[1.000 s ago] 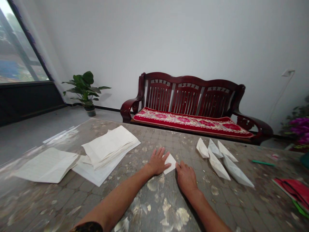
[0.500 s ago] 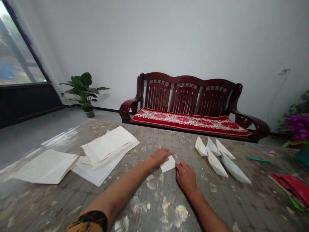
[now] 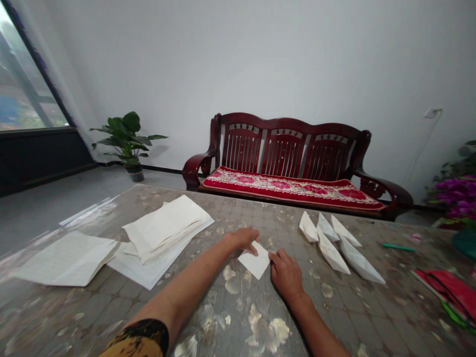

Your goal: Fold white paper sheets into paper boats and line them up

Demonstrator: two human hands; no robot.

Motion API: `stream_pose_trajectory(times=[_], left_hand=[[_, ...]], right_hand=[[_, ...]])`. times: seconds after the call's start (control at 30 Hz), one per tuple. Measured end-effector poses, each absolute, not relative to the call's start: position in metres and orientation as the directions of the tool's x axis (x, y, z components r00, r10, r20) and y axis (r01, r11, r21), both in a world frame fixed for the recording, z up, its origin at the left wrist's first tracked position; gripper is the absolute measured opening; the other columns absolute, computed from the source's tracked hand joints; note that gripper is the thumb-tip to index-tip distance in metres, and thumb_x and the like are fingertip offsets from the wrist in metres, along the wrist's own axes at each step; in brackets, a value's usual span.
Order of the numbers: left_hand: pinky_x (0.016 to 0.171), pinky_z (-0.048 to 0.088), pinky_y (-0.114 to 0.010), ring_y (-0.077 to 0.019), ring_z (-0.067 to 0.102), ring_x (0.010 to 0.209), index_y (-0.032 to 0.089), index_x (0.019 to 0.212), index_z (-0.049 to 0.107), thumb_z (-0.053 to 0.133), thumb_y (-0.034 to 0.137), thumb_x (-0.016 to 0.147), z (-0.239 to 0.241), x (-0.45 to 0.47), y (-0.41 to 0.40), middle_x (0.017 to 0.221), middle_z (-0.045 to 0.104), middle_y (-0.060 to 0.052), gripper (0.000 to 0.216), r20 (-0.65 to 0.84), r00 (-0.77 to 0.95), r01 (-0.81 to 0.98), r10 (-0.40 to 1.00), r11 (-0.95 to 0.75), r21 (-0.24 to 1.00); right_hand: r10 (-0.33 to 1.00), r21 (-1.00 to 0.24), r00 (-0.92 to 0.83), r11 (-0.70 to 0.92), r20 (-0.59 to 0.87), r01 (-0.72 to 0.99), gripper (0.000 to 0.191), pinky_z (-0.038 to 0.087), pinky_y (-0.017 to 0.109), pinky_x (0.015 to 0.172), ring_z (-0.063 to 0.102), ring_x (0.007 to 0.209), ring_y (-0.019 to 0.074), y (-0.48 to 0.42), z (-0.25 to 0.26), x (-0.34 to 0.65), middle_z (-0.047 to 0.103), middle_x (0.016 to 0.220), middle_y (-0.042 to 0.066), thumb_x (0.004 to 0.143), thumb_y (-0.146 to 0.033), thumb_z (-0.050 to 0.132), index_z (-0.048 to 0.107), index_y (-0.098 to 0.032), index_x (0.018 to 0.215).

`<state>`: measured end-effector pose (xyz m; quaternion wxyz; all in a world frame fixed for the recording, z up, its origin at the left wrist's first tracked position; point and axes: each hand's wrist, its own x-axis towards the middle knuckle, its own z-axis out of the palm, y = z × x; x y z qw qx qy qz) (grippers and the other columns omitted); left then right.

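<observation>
A small folded white paper (image 3: 255, 262) lies on the patterned table (image 3: 238, 317) in front of me. My left hand (image 3: 241, 239) pinches its far top corner. My right hand (image 3: 286, 274) grips its right corner with closed fingers. Both hands hold the same piece, which sits diamond-wise between them. Several finished white paper boats (image 3: 336, 245) lie in a cluster to the right of my hands.
A stack of white sheets (image 3: 163, 230) and a lined sheet (image 3: 65, 258) lie at the left. A green pen (image 3: 397, 246) and red items (image 3: 448, 292) sit at the right. A wooden bench (image 3: 293, 163) and a potted plant (image 3: 128, 141) stand beyond the table.
The folded paper has turned and slid nearer to me. My left hand went from lying flat on it to pinching its top corner. My right hand stayed at its right corner.
</observation>
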<state>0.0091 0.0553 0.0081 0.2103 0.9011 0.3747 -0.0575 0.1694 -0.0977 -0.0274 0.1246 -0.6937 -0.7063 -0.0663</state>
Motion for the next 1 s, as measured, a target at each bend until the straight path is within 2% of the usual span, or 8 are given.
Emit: stream_pose_trajectory(times=[0.13, 0.27, 0.33, 0.43, 0.5, 0.67, 0.9, 1.0], left_hand=[[0.071, 0.041, -0.026, -0.0217, 0.06, 0.086, 0.019, 0.078, 0.062, 0.088, 0.032, 0.056, 0.003, 0.007, 0.055, 0.086, 0.064, 0.0, 0.036, -0.241, 0.709, 0.681, 0.662, -0.554, 0.479], [0.061, 0.036, -0.023, -0.0153, 0.055, 0.07, 0.018, 0.07, 0.061, 0.084, 0.022, 0.053, 0.001, 0.001, 0.052, 0.066, 0.058, 0.005, 0.029, -0.226, 0.715, 0.63, 0.661, -0.47, 0.618], [0.057, 0.034, -0.022, -0.0127, 0.052, 0.063, 0.018, 0.069, 0.062, 0.079, 0.02, 0.056, 0.0, -0.003, 0.05, 0.061, 0.056, 0.007, 0.022, -0.215, 0.717, 0.595, 0.663, -0.421, 0.685], [0.053, 0.033, -0.021, -0.0105, 0.049, 0.055, 0.016, 0.068, 0.061, 0.07, 0.02, 0.062, -0.003, -0.009, 0.049, 0.057, 0.055, 0.007, 0.011, -0.165, 0.688, 0.528, 0.707, -0.33, 0.783], [0.051, 0.033, -0.021, -0.0098, 0.048, 0.053, 0.017, 0.071, 0.058, 0.065, 0.022, 0.066, -0.006, -0.01, 0.048, 0.057, 0.055, 0.006, 0.01, -0.115, 0.646, 0.465, 0.754, -0.271, 0.843], [0.056, 0.042, -0.022, -0.0103, 0.054, 0.056, 0.019, 0.076, 0.049, 0.063, 0.031, 0.069, -0.013, -0.006, 0.044, 0.064, 0.058, 0.003, 0.02, -0.02, 0.539, 0.285, 0.842, -0.16, 0.945], [0.069, 0.049, -0.027, -0.0146, 0.063, 0.071, 0.02, 0.071, 0.05, 0.072, 0.029, 0.064, -0.023, 0.007, 0.023, 0.079, 0.068, -0.001, 0.025, 0.032, 0.497, -0.077, 0.867, 0.008, 0.997], [0.075, 0.05, -0.028, -0.0162, 0.064, 0.08, 0.019, 0.071, 0.052, 0.069, 0.023, 0.067, -0.028, 0.011, 0.016, 0.087, 0.069, -0.003, 0.018, 0.074, 0.55, -0.031, 0.832, -0.069, 0.997]], right_hand=[[0.965, -0.094, 0.006, 0.019, 0.261, 0.995, 0.031, 0.037, 0.027, 0.073, 0.06, 0.084, 0.0174, -0.097, -0.027, 0.169, 0.063, 0.096, 0.005, 0.089, -0.014, 0.05, 0.07, -0.028, 0.109], [0.962, -0.147, 0.035, 0.005, 0.272, 0.989, 0.039, 0.039, 0.027, 0.074, 0.061, 0.083, 0.018, -0.096, -0.03, 0.171, 0.064, 0.098, 0.006, 0.088, -0.012, 0.046, 0.067, -0.026, 0.118], [0.955, -0.222, 0.07, -0.005, 0.288, 0.975, 0.046, 0.042, 0.028, 0.074, 0.062, 0.086, 0.0189, -0.095, -0.033, 0.174, 0.065, 0.103, 0.007, 0.086, -0.01, 0.043, 0.063, -0.024, 0.125], [0.941, -0.411, 0.141, -0.001, 0.309, 0.912, 0.057, 0.045, 0.028, 0.079, 0.062, 0.096, 0.0199, -0.091, -0.04, 0.181, 0.065, 0.11, 0.007, 0.078, -0.008, 0.042, 0.058, -0.023, 0.13], [0.932, -0.538, 0.178, 0.021, 0.315, 0.843, 0.062, 0.046, 0.029, 0.083, 0.061, 0.101, 0.02, -0.088, -0.044, 0.186, 0.065, 0.114, 0.006, 0.073, -0.009, 0.043, 0.056, -0.022, 0.132], [0.933, -0.728, 0.184, 0.107, 0.308, 0.678, 0.065, 0.05, 0.029, 0.08, 0.062, 0.087, 0.0177, -0.083, -0.051, 0.191, 0.064, 0.117, 0.005, 0.064, -0.013, 0.047, 0.057, -0.022, 0.127], [0.876, -0.785, 0.239, 0.217, 0.419, 0.581, 0.049, 0.05, 0.036, 0.09, 0.061, 0.101, 0.0222, -0.082, -0.049, 0.193, 0.065, 0.115, 0.007, 0.073, -0.028, 0.062, 0.065, -0.023, 0.122], [0.824, -0.773, 0.285, 0.26, 0.49, 0.578, 0.032, 0.049, 0.036, 0.09, 0.062, 0.1, 0.0219, -0.081, -0.053, 0.198, 0.068, 0.106, 0.008, 0.078, -0.028, 0.056, 0.074, -0.023, 0.105]])
